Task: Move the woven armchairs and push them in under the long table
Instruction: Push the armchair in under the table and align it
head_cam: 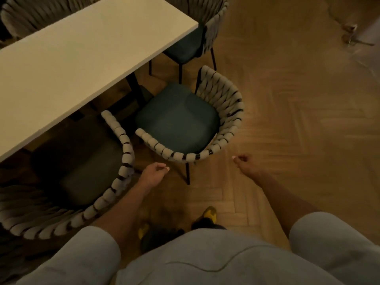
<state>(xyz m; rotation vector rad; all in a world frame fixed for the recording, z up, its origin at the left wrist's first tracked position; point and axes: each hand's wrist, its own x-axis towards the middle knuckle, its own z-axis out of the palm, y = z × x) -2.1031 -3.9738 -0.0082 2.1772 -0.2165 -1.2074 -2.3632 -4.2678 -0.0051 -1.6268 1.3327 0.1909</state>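
Note:
A woven armchair (222, 112) with a teal seat stands in the middle, its seat mostly out from under the long white table (82, 58). Its curved back faces me. My left hand (153, 173) hovers just below the left end of that back, fingers loosely curled, holding nothing. At the back's right end, a little off it, my right hand (243, 161) hangs the same way. A second woven armchair (115, 192) stands at lower left, its seat partly under the table. A third armchair (213, 27) is at the table's far end.
Herringbone wood floor (287, 120) stretches open to the right. A dark table leg (136, 87) stands left of the middle chair's seat. Another woven chair (30, 15) shows beyond the table at top left. My yellow shoes (209, 214) are below the hands.

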